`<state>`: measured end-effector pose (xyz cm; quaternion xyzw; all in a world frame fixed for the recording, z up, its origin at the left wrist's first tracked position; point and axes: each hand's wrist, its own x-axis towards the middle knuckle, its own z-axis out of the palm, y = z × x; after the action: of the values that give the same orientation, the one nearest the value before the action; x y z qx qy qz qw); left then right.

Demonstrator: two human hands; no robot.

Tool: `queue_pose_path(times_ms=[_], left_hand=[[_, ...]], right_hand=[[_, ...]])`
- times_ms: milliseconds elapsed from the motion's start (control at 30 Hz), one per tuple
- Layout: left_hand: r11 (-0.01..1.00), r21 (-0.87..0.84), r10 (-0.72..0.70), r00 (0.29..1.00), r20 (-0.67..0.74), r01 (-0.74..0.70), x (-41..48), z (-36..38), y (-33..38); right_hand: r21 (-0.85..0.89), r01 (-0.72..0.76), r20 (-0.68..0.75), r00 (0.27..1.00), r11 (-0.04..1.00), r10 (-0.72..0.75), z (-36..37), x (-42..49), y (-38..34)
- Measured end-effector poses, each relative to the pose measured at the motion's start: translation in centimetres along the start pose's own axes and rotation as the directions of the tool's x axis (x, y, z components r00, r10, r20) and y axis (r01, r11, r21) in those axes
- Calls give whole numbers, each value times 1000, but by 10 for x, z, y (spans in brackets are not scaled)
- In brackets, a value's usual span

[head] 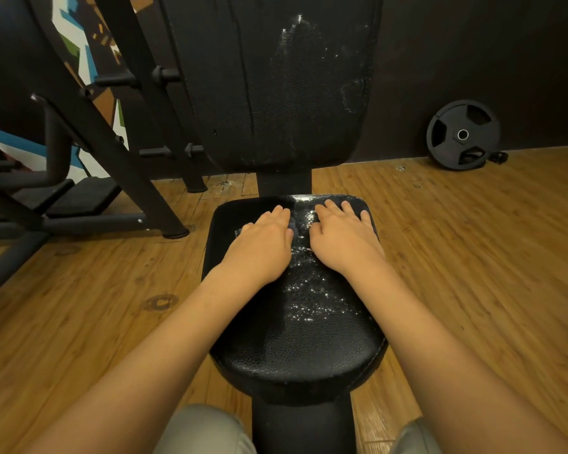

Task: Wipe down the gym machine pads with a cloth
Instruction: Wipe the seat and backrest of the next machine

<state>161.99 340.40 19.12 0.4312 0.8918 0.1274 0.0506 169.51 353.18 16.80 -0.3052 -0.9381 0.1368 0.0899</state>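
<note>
Cloth (292, 225), mostly hidden, sits under the left hand (263, 244), fingers (277, 211) flat & together pressing it at the far end of the seat pad (295, 348), right hand (341, 237) just beside w/ fingers spread on bare vinyl, wet streak (309, 290) running lengthwise back toward the person.

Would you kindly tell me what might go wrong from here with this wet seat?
The seat pad glistens with droplets and the right hand rests bare on it, so it may slip. Only a scrap of cloth shows under the left hand; it may smear the wet rather than lift it. The back pad also shows droplets and could be missed.
</note>
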Motion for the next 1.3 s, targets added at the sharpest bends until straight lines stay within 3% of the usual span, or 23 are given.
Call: queue_pose_path(times_ms=[367,600,1300], left_hand=[[997,-23,71,997,-14,-71,-49,8,-6],[1000,-14,10,1000,10,-10,-23,-1,9],[1000,-5,-30,998,-55,29,-90,10,18]], right_hand=[[0,-1,-1,1000,1000,1,-1,0,0],[-3,8,-9,1000,1000,-8,0,0,1],[-10,7,-22,1000,1000,-8,1,0,1]])
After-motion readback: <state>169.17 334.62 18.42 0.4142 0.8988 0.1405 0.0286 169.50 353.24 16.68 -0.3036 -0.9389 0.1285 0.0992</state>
